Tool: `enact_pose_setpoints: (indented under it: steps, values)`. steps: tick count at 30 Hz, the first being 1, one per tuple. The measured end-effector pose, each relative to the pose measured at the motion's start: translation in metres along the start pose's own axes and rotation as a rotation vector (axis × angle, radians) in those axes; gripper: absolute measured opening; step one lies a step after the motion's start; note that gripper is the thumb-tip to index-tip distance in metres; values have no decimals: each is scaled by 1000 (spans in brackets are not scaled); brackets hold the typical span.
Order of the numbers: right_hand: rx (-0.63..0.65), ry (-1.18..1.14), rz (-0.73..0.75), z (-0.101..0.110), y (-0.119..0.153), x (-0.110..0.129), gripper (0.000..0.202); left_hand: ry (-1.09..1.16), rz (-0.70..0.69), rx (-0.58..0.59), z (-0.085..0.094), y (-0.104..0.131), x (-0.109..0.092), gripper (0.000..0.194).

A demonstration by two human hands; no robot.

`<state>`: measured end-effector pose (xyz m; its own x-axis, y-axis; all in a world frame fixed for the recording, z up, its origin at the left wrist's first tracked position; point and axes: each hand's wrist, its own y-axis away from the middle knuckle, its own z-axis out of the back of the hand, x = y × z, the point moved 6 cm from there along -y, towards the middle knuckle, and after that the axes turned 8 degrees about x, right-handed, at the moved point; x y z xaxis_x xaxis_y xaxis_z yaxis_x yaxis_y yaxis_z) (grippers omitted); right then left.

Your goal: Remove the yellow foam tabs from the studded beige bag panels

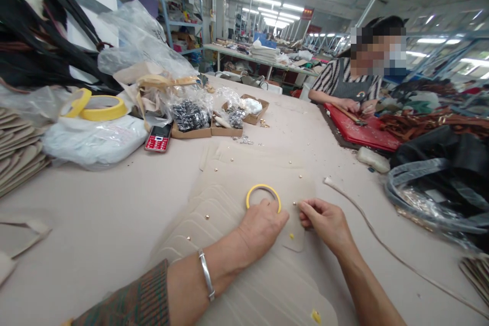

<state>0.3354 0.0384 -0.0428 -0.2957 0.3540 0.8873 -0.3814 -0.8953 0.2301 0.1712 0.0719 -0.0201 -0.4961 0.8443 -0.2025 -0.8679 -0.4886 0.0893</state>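
My left hand [263, 226] is closed on the near side of a roll of yellow tape [263, 186], held over the stack of beige panels [244, 173]. The fingers hide the lower part of the roll. At the right edge of the top panel, my right hand [326, 221] pinches with thumb and forefinger, its tips beside a small metal rivet [294, 204]. The panels lie fanned out, with several shiny rivets along their edges. A bit of yellow tape [291, 237] sticks to the panel between my hands, and another yellow piece [316, 316] is lower down.
Open boxes of small hardware [191, 131], a red-keyed phone [158, 138] and more yellow tape rolls [103, 108] sit at back left. A thin cord [367, 219] runs along the right. Across the table, a person works over a red board [359, 130]. Black bags [439, 173] lie right.
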Motion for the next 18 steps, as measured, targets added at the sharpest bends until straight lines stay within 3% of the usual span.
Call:
enact_pose_setpoints:
  steps: [5, 11, 15, 18]
  values:
    - [7, 349, 98, -6, -4, 8, 30, 25, 0, 10, -1, -1, -1, 15]
    - [-96, 659, 252, -14, -3, 26, 24, 27, -1, 19, -1, -1, 0, 15]
    - [-141, 669, 233, -10, -2, 24, 29, 2, -4, 9, -3, -1, 1, 16]
    - [-128, 480, 184, -2, 3, 13, 32, 2, -5, -14, -1, 0, 2, 15]
